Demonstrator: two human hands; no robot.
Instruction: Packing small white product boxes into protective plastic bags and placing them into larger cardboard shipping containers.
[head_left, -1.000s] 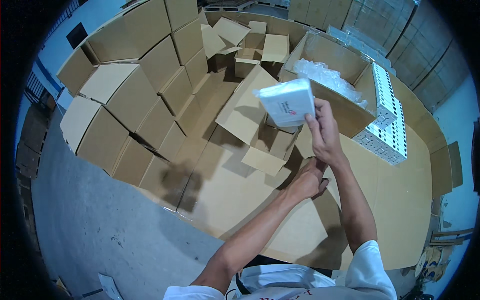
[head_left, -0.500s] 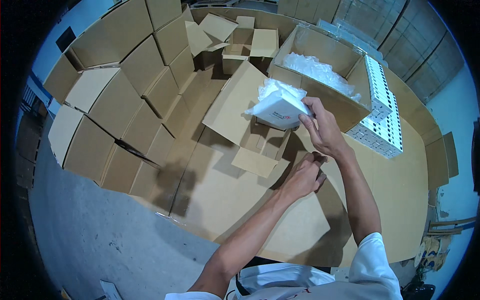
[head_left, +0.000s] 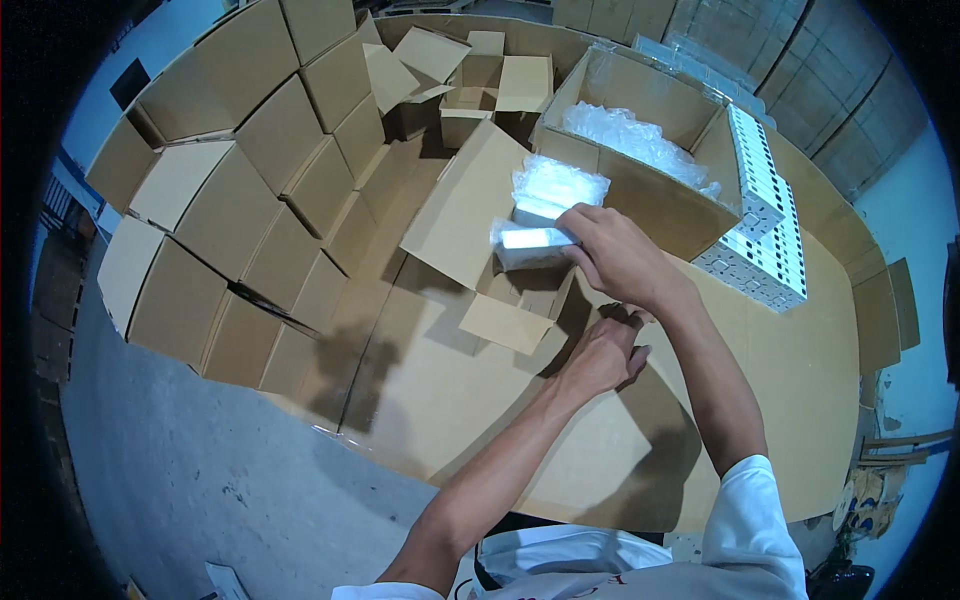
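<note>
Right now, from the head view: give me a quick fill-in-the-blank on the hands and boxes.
1. The right hand holds a ____ packet wrapped in clear plastic.
2. The left hand rests on a flap of the small open ____ box.
3. The big open box behind the packet holds clear ____ wrapping.
4. Stacked white boxes stand to the big box's ____.

Missing: white; cardboard; plastic; right

A plastic-wrapped white packet (head_left: pixel 540 215) is gripped by the right hand (head_left: pixel 620 255) above a small open carton (head_left: pixel 520 300) (flaps spread), which is steadied by the left hand (head_left: pixel 600 355).
</note>
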